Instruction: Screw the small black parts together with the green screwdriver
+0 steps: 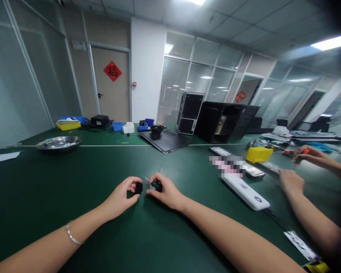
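Between the thumb and fingers of my left hand (119, 199) is a small black block-like part (138, 188), held just above the green table (108, 239). My right hand (170, 195) is closed around the dark handle of a screwdriver (157, 185), whose thin metal shaft points up and left. A tiny green piece (148, 187) shows at my right fingertips; its kind is too small to make out. The two hands face each other, with a narrow gap between the black part and the green piece.
A metal bowl (59, 143) stands at the left. Farther back lie a black panel (170, 140) and computer cases (190, 110). On the right are a white power strip (246, 191), a yellow bin (259, 154) and another person's hands (292, 184), one with an orange-and-black tool.
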A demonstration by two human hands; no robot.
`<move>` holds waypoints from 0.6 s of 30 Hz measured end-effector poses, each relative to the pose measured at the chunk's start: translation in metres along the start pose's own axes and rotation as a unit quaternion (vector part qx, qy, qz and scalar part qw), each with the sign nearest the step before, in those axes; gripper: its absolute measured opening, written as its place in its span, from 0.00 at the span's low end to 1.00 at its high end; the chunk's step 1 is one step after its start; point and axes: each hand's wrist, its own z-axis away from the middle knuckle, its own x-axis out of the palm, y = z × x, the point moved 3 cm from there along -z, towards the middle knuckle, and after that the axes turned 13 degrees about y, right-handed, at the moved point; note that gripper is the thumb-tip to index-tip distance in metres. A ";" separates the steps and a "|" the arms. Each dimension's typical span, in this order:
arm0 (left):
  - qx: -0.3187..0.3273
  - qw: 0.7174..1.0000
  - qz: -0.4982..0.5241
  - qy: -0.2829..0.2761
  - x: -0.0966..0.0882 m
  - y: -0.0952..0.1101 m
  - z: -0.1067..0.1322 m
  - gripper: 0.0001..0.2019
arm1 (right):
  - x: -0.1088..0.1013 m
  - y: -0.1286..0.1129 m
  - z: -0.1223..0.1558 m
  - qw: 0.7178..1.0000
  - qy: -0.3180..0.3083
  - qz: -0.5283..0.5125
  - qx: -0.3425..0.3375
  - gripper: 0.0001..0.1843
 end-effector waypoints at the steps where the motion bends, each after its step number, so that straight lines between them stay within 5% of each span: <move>1: -0.023 0.999 0.047 -0.006 0.002 -0.002 -0.001 0.18 | 0.000 -0.001 0.000 1.000 0.017 -0.018 -0.004 0.11; 5: -0.069 0.983 0.169 -0.022 0.011 -0.004 0.001 0.19 | 0.001 -0.008 0.003 0.995 0.045 -0.081 -0.026 0.10; 18: -0.075 0.980 0.180 -0.031 0.015 0.003 0.005 0.18 | 0.007 -0.021 0.006 0.991 0.013 -0.129 -0.035 0.10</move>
